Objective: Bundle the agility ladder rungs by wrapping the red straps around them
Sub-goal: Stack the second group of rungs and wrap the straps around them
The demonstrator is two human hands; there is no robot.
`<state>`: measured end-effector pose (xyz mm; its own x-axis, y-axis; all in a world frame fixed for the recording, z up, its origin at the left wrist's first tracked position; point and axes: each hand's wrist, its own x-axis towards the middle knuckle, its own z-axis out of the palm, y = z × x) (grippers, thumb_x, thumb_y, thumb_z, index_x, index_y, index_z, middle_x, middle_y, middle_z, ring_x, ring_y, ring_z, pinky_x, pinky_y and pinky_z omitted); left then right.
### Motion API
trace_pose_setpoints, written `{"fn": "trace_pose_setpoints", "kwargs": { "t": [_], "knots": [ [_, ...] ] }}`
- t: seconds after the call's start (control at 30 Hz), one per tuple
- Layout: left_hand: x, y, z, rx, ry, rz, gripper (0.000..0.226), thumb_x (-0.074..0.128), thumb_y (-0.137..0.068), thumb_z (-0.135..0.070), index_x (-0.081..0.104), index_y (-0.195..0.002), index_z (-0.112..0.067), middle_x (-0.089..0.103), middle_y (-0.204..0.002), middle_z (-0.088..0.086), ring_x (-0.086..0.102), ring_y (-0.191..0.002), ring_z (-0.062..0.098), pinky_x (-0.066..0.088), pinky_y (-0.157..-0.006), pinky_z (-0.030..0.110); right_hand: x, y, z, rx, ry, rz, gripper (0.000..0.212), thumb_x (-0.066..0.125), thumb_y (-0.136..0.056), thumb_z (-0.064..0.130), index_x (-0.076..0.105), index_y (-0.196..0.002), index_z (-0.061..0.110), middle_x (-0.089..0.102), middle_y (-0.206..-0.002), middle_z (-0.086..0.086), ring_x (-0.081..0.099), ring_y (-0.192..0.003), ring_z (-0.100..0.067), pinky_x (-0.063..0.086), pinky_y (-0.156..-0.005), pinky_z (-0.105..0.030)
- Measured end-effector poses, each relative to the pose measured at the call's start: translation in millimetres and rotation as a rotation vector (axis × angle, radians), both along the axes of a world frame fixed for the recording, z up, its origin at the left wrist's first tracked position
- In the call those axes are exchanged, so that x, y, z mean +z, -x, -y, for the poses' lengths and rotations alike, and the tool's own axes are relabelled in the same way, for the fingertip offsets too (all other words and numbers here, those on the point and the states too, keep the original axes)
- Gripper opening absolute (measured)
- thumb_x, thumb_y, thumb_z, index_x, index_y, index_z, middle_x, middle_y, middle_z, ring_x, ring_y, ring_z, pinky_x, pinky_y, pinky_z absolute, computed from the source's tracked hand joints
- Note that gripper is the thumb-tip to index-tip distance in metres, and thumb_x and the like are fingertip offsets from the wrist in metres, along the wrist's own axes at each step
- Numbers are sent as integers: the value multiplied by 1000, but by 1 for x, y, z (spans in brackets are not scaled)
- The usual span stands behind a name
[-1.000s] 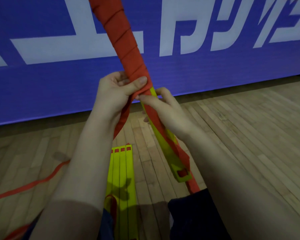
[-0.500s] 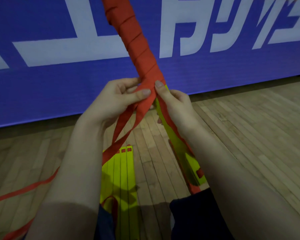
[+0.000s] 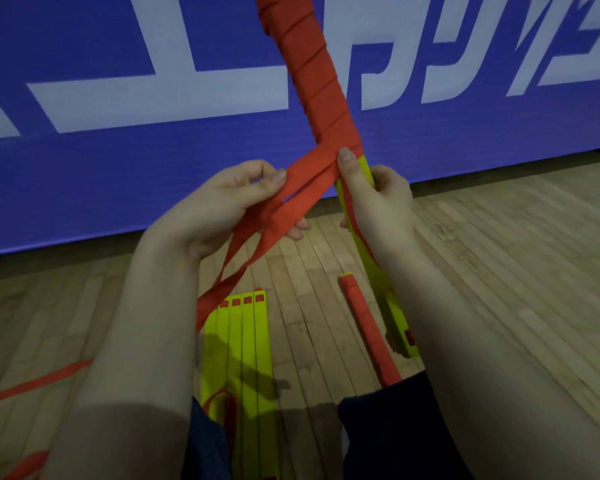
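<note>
The left hand (image 3: 222,209) pinches the red straps (image 3: 302,181) taut off the half-wrapped rung bundle (image 3: 312,81), held up. The right hand (image 3: 378,202) grips its yellow end, thumb pinning the newest turn. Overlap turns under steady tension. On the floor (image 3: 499,254), 4 loose rungs (image 3: 246,341) and a wrapped bundle (image 3: 368,330) may snag trailing strap.

Ahead of me I see a blue banner (image 3: 118,188) running the full width of the view, printed with large white lettering (image 3: 160,95) that is cut off at the top. Below it lies a wooden floor (image 3: 506,251) of narrow pale planks running away from me. A dark strip (image 3: 49,259) marks where banner meets floor; it may be shadow. The light is dim and cool.
</note>
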<state>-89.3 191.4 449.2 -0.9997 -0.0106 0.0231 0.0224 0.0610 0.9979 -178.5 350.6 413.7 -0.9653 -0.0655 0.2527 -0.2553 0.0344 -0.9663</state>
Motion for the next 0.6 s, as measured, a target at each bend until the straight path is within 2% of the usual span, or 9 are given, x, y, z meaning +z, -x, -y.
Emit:
{"fn": "trace_pose_setpoints", "kwargs": {
  "t": [0.1, 0.2, 0.3, 0.37, 0.43, 0.53, 0.6],
  "knots": [
    [-4, -1, 1, -58, 36, 29, 23, 49, -89, -31, 51, -88, -8, 72, -92, 22, 72, -78, 29, 58, -70, 29, -3, 2, 0, -52, -74, -37, 56, 60, -79, 68, 52, -67, 14, 52, -54, 5, 63, -53, -23, 56, -60, -46],
    [-6, 0, 4, -98, 116, 27, 24, 51, -87, -31, 52, -86, -7, 73, -91, 20, 71, -76, 24, 56, -65, 27, -3, 2, 1, -120, -91, -41, 68, 56, -74, 76, 51, -68, 8, 52, -58, 2, 65, -65, -31, 55, -68, -52],
    [-8, 3, 6, -24, 131, -13, 18, 54, -89, -26, 54, -80, -11, 73, -81, 12, 68, -63, 15, 48, -51, 19, -2, 2, -1, -133, -42, -28, 59, 58, -77, 72, 46, -64, 15, 48, -53, 7, 65, -59, -28, 55, -67, -52],
    [-12, 8, 7, 54, 96, -40, 11, 53, -93, -19, 53, -84, -13, 72, -72, 9, 63, -52, 11, 43, -44, 17, 0, 1, -4, -120, -22, -26, 55, 60, -81, 67, 46, -64, 16, 47, -49, 9, 64, -52, -21, 56, -65, -50],
    [-14, 12, 9, 68, 44, -62, 3, 52, -93, -13, 52, -94, -16, 70, -66, 9, 60, -47, 12, 44, -45, 17, 2, -1, -5, -101, 2, -22, 54, 61, -83, 63, 46, -64, 15, 44, -48, 11, 60, -47, -15, 56, -60, -49],
    [-15, 14, 11, 27, 69, -61, 20, 54, -91, -13, 56, -111, -13, 70, -66, 8, 61, -49, 13, 49, -51, 19, 5, -4, -5, -58, 62, 22, 52, 64, -84, 59, 50, -68, 11, 44, -52, 7, 55, -45, -12, 57, -54, -46],
    [-16, 15, 11, 16, 103, -66, 17, 55, -90, -14, 60, -106, -11, 70, -65, 5, 62, -51, 11, 50, -53, 19, 10, -5, -5, 14, 118, 121, 50, 64, -84, 56, 53, -71, 9, 46, -55, 0, 55, -47, -19, 56, -49, -40]
  ]
}}
